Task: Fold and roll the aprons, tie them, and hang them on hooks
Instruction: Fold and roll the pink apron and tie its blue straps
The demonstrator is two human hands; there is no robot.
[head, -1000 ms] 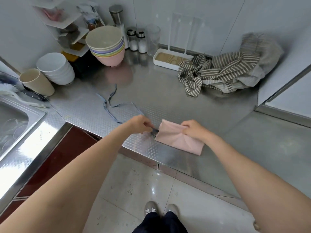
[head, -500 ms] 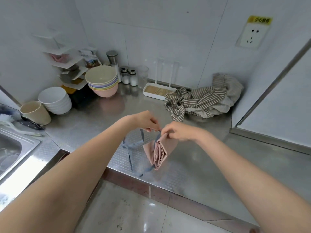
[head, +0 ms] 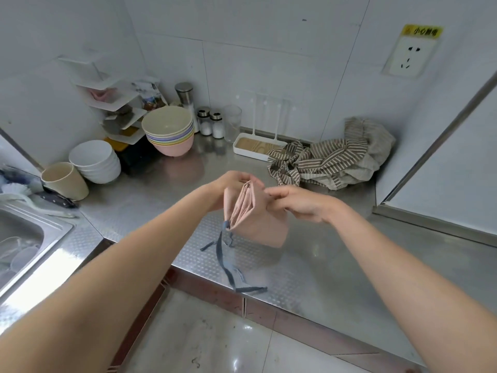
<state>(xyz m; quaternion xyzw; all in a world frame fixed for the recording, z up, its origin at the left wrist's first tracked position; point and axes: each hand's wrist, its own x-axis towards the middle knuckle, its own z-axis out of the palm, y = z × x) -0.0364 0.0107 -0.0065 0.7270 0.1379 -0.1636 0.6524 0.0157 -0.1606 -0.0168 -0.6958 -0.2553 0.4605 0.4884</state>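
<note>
A folded pink apron (head: 258,219) hangs in the air above the steel counter (head: 309,251), its layered edge facing me. My left hand (head: 231,184) pinches its top left corner. My right hand (head: 298,204) grips its upper right side. Blue-grey apron strings (head: 228,265) dangle from the lower left corner and trail onto the counter's front edge. A crumpled striped apron (head: 322,162) lies at the back of the counter against the wall, on top of a beige cloth (head: 376,141).
A white tray with a rack (head: 258,146), salt shakers (head: 212,125) and a glass (head: 232,122) line the back wall. Stacked coloured bowls (head: 169,133), white bowls (head: 94,160) and a beige cup (head: 64,181) stand at the left. A sink (head: 18,238) lies far left.
Both hands lifted the folded pink apron off the counter and raised it; its strings now hang down. The camera tilted up toward the wall.
</note>
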